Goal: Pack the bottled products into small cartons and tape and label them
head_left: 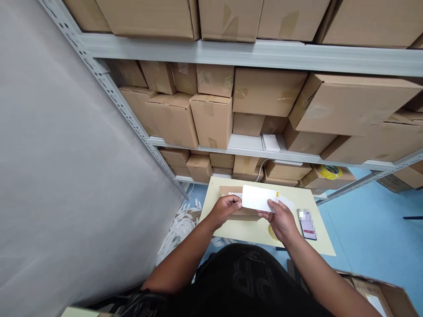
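Note:
A flat white rectangular piece [258, 197] with a small yellow mark at its right corner is held up over the table. My right hand [280, 218] grips its right end, thumb on top and fingers beneath. My left hand [226, 209] is closed in a pinch at the left edge of the same piece. Underneath lies a brown cardboard box [243, 217], partly covered by the hands and the white piece. More white sheet [287, 202] shows behind my right hand. A roll of yellow tape [272, 232] is half hidden by my right wrist.
On the pale yellow table [322, 240] lies a phone [307, 224] at the right. Metal shelves [185, 53] full of cardboard boxes [211, 121] stand ahead. Yellow tape [330, 171] sits on a shelf box. White strips [180, 222] litter the floor beside the left wall.

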`<state>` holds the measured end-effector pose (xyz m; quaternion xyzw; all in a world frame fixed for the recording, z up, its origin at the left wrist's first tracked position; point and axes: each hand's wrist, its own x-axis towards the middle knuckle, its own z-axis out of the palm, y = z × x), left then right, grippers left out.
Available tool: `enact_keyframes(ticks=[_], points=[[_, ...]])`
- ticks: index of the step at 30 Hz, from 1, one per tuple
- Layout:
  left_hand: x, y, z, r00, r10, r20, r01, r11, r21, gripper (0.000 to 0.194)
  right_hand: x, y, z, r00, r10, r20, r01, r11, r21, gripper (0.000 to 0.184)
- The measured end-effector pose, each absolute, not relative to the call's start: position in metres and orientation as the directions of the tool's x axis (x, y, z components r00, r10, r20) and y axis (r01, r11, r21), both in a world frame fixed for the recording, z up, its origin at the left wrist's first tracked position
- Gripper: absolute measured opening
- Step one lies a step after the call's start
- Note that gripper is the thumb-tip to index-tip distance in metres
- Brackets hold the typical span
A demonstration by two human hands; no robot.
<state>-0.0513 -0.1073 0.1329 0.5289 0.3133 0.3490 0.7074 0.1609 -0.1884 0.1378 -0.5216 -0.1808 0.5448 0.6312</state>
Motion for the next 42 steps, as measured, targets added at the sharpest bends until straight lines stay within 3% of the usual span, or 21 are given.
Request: enact_keyframes(ticks=[22,29,32,34,36,37,39,42], points=[[-0.026,-0.108,0.123,0.598,0.792,-0.123,-0.217,0.307,0.926,0.039,0.189,-0.180,0.140,0.237,0.878,-0.417,-0.570,-0.222,-0.791,0.044],[-0.023,-0.106,0.120,0.572,0.813,-0.112,-0.238,0.295,0.925,0.038,0.190,-0.174,0.132,0.193,0.877,-0.439,-0.530,-0.283,-0.799,0.040],[-0.023,-0.106,0.122,0.563,0.821,-0.097,-0.254,0.283,0.925,0.038,0.191,-0.171,0.120,0.166,0.888,-0.430,-0.406,-0.335,-0.850,0.045],[-0.024,-0.105,0.125,0.558,0.825,-0.084,-0.259,0.270,0.927,0.038,0.193,-0.171,0.113,0.309,0.897,-0.314,-0.168,-0.274,-0.947,0.054],[-0.024,-0.105,0.128,0.561,0.825,-0.068,-0.256,0.251,0.934,0.038,0.195,-0.173,0.114,0.451,0.892,-0.022,0.191,-0.121,-0.974,0.063],[-0.024,-0.105,0.129,0.566,0.822,-0.062,-0.253,0.244,0.936,0.038,0.195,-0.175,0.118,0.436,0.888,0.146,0.358,-0.022,-0.934,0.064],[-0.023,-0.105,0.131,0.574,0.817,-0.055,-0.257,0.243,0.935,0.036,0.191,-0.179,0.130,0.226,0.897,0.380,0.555,0.202,-0.807,0.058],[-0.018,-0.106,0.130,0.566,0.824,-0.032,-0.298,0.241,0.924,0.033,0.177,-0.180,0.148,-0.115,0.861,0.495,0.568,0.466,-0.679,0.050]])
